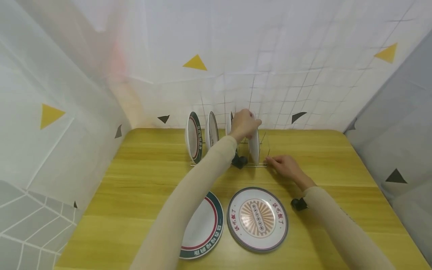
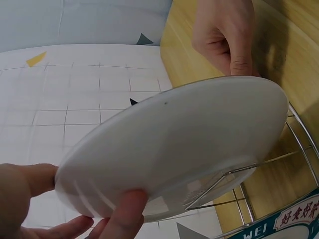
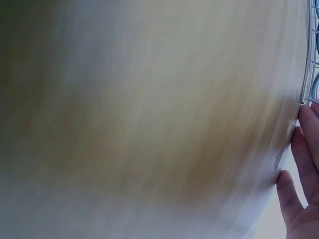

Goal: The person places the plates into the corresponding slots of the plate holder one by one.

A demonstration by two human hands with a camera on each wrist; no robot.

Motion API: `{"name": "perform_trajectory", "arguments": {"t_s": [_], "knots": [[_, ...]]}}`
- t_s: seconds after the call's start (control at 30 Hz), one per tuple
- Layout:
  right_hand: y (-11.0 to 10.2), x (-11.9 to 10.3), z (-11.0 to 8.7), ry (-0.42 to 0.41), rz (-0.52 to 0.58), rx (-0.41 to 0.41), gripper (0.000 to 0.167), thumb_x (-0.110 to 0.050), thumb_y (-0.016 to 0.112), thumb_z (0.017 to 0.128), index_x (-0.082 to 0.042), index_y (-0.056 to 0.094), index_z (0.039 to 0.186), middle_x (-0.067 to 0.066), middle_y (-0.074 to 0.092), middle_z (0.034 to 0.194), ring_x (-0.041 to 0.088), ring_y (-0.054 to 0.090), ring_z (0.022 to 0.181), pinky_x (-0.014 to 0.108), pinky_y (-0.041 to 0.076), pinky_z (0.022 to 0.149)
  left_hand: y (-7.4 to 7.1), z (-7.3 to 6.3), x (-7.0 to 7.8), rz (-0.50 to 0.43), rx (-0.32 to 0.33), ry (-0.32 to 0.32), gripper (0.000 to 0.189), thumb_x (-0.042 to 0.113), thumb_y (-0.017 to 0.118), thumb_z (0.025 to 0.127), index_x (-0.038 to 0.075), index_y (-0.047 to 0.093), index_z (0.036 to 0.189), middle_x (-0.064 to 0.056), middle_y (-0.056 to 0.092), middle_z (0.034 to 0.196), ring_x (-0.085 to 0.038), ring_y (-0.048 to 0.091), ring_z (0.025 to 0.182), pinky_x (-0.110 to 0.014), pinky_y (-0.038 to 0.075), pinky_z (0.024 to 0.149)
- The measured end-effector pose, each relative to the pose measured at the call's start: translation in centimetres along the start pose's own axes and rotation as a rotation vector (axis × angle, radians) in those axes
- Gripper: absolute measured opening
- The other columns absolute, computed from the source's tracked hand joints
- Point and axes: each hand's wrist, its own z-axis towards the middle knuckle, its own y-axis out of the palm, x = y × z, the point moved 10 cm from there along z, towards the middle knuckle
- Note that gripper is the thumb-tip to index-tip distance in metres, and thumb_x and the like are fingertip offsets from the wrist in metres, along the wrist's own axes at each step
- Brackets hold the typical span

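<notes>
Toward the back of the table stands a wire plate rack (image 1: 263, 165) holding several upright plates. My left hand (image 1: 243, 123) grips the upper edge of the rightmost plate (image 1: 254, 146), thumb on one face and fingers on the other. Its plain white underside (image 2: 174, 144) fills the left wrist view, the lower part between the rack's wires. My right hand (image 1: 287, 167) pinches the rack's front right end with thumb and fingers; its fingertips (image 3: 304, 114) show beside the wires. Left of the held plate, another upright plate (image 1: 228, 122) is partly hidden by my left hand.
Two more upright plates, one green-rimmed (image 1: 194, 138) and one dark-edged (image 1: 212, 129), occupy the rack's left part. In front lie a green-rimmed plate (image 1: 202, 225), partly covered by my left sleeve, and a plate with a sunburst print (image 1: 258, 219). A patterned white cloth (image 1: 287, 90) hangs behind the table.
</notes>
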Motion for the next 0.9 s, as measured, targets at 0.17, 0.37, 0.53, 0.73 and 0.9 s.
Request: {"name": "perform_trajectory", "arguments": {"t_s": [0.17, 0.37, 0.53, 0.73, 0.9], "knots": [[0.38, 0.14, 0.06, 0.007, -0.003, -0.014, 0.048, -0.048, 0.043, 0.102, -0.014, 0.075, 0.111, 0.018, 0.07, 0.116, 0.037, 0.065, 0.105, 0.054, 0.05, 0.093, 0.04, -0.12, -0.32, -0.014, -0.016, -0.009, 0.04, 0.034, 0.069, 0.092, 0.003, 0.06, 0.116, -0.008, 0.064, 0.101, -0.019, 0.066, 0.08, -0.026, 0.06, 0.056], [0.43, 0.15, 0.1, 0.014, -0.001, -0.016, 0.048, -0.049, 0.043, 0.102, -0.014, 0.075, 0.11, 0.018, 0.07, 0.115, 0.036, 0.065, 0.105, 0.054, 0.05, 0.093, -0.05, -0.48, -0.26, -0.008, -0.054, -0.011, 0.045, 0.036, 0.069, 0.091, 0.004, 0.058, 0.12, -0.009, 0.064, 0.113, -0.019, 0.067, 0.083, -0.026, 0.06, 0.059], [0.38, 0.03, 0.23, 0.01, -0.004, -0.016, 0.047, -0.048, 0.043, 0.102, -0.014, 0.075, 0.109, 0.017, 0.071, 0.114, 0.036, 0.064, 0.105, 0.053, 0.05, 0.091, -0.16, -0.73, -0.25, -0.018, -0.078, -0.03, 0.057, 0.036, 0.071, 0.09, 0.003, 0.052, 0.132, -0.011, 0.06, 0.127, -0.021, 0.066, 0.092, -0.026, 0.06, 0.062], [0.4, 0.03, 0.24, 0.005, -0.006, -0.016, 0.048, -0.049, 0.043, 0.102, -0.014, 0.076, 0.108, 0.016, 0.072, 0.109, 0.03, 0.065, 0.096, 0.049, 0.052, 0.086, -0.08, -0.69, -0.44, -0.026, -0.085, -0.05, 0.061, 0.035, 0.072, 0.089, 0.003, 0.051, 0.136, -0.012, 0.059, 0.129, -0.023, 0.066, 0.099, -0.026, 0.06, 0.062], [0.49, 0.14, 0.28, 0.015, -0.011, -0.014, 0.049, -0.051, 0.044, 0.101, -0.014, 0.076, 0.106, 0.012, 0.073, 0.102, 0.024, 0.06, 0.086, 0.041, 0.05, 0.079, -0.09, -0.63, -0.62, -0.039, -0.094, -0.053, 0.061, 0.034, 0.071, 0.09, 0.002, 0.05, 0.137, -0.012, 0.058, 0.13, -0.024, 0.066, 0.101, -0.027, 0.06, 0.063]]}}
